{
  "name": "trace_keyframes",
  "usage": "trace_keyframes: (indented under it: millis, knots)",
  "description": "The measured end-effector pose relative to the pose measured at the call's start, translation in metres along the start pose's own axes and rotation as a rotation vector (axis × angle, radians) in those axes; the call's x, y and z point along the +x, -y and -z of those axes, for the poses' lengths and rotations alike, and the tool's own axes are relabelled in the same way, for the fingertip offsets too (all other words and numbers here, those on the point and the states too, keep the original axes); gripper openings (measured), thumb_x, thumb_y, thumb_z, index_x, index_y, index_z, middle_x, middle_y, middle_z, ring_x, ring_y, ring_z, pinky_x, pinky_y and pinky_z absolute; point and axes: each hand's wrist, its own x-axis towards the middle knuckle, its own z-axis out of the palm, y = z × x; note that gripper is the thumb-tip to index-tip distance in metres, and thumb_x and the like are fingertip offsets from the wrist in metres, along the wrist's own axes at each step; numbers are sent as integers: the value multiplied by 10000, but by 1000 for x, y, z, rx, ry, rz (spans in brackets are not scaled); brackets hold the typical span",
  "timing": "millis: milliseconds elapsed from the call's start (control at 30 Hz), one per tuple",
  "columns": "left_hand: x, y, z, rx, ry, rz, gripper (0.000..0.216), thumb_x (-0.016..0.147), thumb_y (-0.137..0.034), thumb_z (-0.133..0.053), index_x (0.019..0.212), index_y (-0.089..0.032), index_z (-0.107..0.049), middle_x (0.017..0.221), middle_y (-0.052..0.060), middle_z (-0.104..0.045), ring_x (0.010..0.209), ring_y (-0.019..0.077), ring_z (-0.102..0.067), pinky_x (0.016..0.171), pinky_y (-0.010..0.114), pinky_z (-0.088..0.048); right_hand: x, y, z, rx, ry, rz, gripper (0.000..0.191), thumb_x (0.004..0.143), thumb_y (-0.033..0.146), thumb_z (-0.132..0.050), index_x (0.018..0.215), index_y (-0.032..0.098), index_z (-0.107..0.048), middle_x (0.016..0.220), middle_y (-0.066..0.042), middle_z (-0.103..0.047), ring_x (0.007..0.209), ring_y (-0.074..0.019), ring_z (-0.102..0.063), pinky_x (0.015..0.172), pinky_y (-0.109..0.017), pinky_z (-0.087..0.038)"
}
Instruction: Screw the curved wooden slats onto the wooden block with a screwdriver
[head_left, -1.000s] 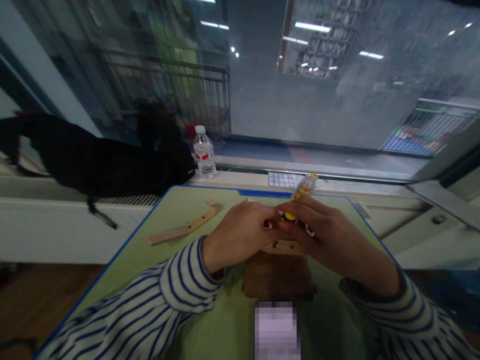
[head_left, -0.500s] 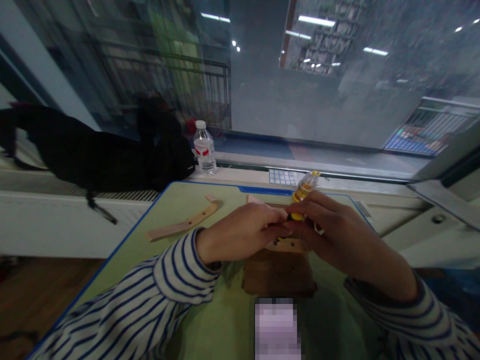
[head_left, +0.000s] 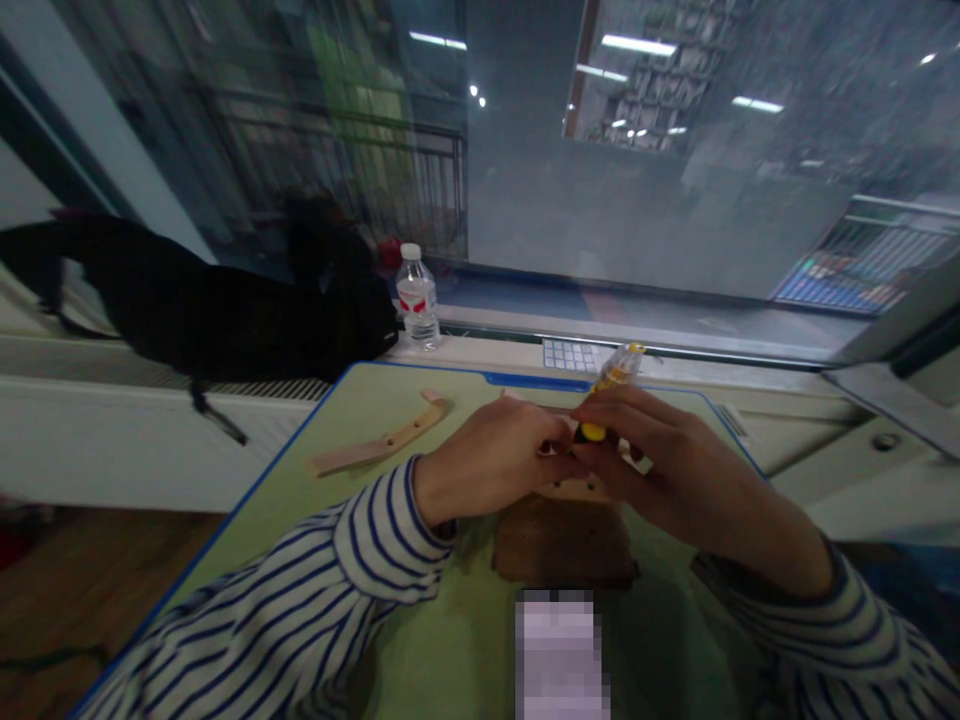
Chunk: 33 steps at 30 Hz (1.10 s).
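My left hand [head_left: 491,460] is closed, its thumb and forefinger pinched together above the woodwork; what they hold is hidden. Beside it, my right hand [head_left: 675,470] has its fingers round a small yellow-and-black tool handle [head_left: 594,432], whose tip I cannot see. Under the fingertips shows a pale wooden piece with holes [head_left: 574,489], partly covered. A darker brown wooden block [head_left: 562,545] lies just in front of it. Behind my right fingers, a clear, yellow-topped object with yellow print [head_left: 619,366] leans to the right, its lower end partly hidden.
On the green table [head_left: 289,520], a curved wooden strip with holes [head_left: 386,440] lies at left. A blurred-out phone-like slab [head_left: 561,655] is near me. On the sill stand a water bottle [head_left: 418,300] and a black bag [head_left: 247,310]. The window [head_left: 525,200] rises behind.
The whole view has shifted slightly to the right. Both hands stay together over the wood, and my left finger and thumb are bent a little differently.
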Motion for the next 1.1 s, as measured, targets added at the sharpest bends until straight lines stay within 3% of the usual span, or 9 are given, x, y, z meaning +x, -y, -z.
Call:
trace_keyframes:
  millis: [100,200,500,867,1100]
  knots:
    - [0,1,0,-21,14,1,184,883,-316,-561,843,-193,-692,792,14,-688,744,145,-612,636,245,-373,-1,-2,2,41,4,55,315,924,202,-494,1236,197,-538,1190,-93,-619,956,-180,-622,772,-308,-516]
    - [0,2,0,-38,16,1,202,891,-318,-549,832,-184,-688,810,21,-684,760,147,-612,653,245,-385,-2,-4,3,51,9,77,338,915,158,-499,1244,219,-542,1183,-77,-631,975,-171,-625,817,-304,-508]
    - [1,4,3,-127,94,-136,210,926,-201,-480,786,-151,-628,787,7,-644,751,127,-584,679,231,-393,0,1,0,-29,11,-14,233,928,311,-511,1102,178,-590,923,-61,-600,696,-150,-571,607,-290,-464]
    - [-1,2,5,-177,38,-20,191,888,-336,-569,889,-188,-690,839,-8,-680,777,124,-606,661,224,-377,1,4,0,-23,34,-47,200,930,308,-506,1054,178,-594,924,-57,-596,709,-154,-567,623,-300,-458]
    - [1,4,4,-208,29,-1,246,872,-394,-584,842,-183,-708,792,-8,-676,718,117,-592,627,229,-370,0,2,4,44,19,42,275,930,236,-495,1198,214,-556,1165,-88,-614,968,-194,-620,810,-335,-515]
